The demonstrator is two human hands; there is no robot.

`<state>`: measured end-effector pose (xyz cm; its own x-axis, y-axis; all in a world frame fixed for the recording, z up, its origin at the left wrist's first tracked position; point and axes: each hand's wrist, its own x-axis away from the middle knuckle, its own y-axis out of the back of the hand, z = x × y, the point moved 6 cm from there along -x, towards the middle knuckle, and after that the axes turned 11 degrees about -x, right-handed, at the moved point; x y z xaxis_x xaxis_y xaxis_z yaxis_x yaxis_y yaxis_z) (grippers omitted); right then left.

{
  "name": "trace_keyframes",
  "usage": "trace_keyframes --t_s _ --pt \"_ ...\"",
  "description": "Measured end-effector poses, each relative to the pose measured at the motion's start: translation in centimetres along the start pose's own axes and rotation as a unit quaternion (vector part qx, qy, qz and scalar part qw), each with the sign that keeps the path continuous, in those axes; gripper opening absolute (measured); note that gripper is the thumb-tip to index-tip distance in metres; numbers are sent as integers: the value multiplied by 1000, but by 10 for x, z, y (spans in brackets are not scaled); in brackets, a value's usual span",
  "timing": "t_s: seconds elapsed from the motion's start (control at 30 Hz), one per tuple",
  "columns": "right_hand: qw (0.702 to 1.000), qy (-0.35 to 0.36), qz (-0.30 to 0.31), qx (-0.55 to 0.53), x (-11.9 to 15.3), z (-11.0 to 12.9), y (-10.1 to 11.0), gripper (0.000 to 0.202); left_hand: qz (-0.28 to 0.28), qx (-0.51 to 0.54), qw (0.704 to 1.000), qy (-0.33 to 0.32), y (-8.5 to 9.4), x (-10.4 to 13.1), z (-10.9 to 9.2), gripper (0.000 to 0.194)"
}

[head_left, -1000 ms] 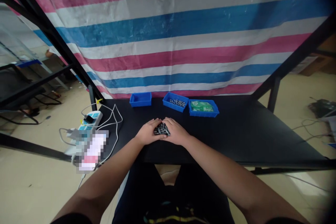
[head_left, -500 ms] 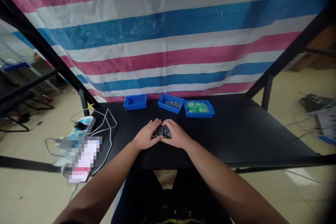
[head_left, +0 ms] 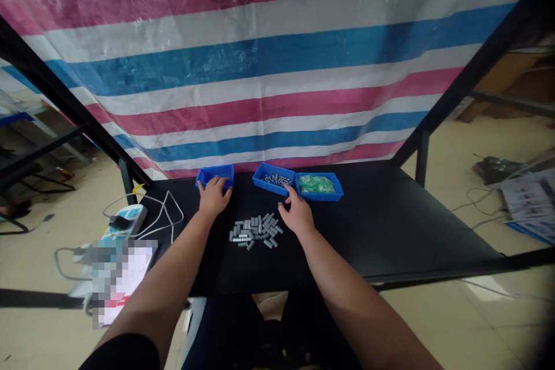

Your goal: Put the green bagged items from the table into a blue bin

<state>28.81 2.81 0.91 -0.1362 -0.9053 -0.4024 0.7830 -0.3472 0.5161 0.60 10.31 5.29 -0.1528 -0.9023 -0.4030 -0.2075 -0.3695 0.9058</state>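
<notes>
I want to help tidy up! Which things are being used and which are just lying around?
In use:
left hand on empty blue plastic bin
right hand
small grey metal cylinders
blue bin of cylinders

Lying about:
blue bin of green packets
white power strip

No writing, label, brand or number can be read anywhere. The three blue bins (head_left: 215,174) on the counter (head_left: 390,225) show no readable marks, the striped tarp (head_left: 277,69) bears only colour bands, and the papers (head_left: 526,199) at right are too blurred.
</notes>
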Motion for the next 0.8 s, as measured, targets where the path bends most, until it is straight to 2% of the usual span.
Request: trace_keyframes --t_s 0.13,0.23,0.33,0.5,0.57,0.63,0.8 --pt "1000 -2 -21 13 -6 -3 4 39 -32 -8 999 -17 -4 13 -5 24" --pt "997 -1 -65 36 -13 -9 11 34 -55 13 998 -14 -2 26 -8 22" --pt "995 1 -89 52 -18 -14 14 36 -74 48 996 -5 7 38 -10 25" --pt "997 12 -73 14 -14 -13 17 31 -128 119 985 13 28 65 -10 23" --pt "996 12 -76 -39 -10 -13 21 31 -107 157 982 -9 30 76 -14 24" --pt "992 23 -83 -96 -6 -11 24 32 -59 196 977 -58 28 87 -23 29" --pt "977 36 -84 -191 -2 -10 23 37 56 235 956 -166 21 105 -50 67"
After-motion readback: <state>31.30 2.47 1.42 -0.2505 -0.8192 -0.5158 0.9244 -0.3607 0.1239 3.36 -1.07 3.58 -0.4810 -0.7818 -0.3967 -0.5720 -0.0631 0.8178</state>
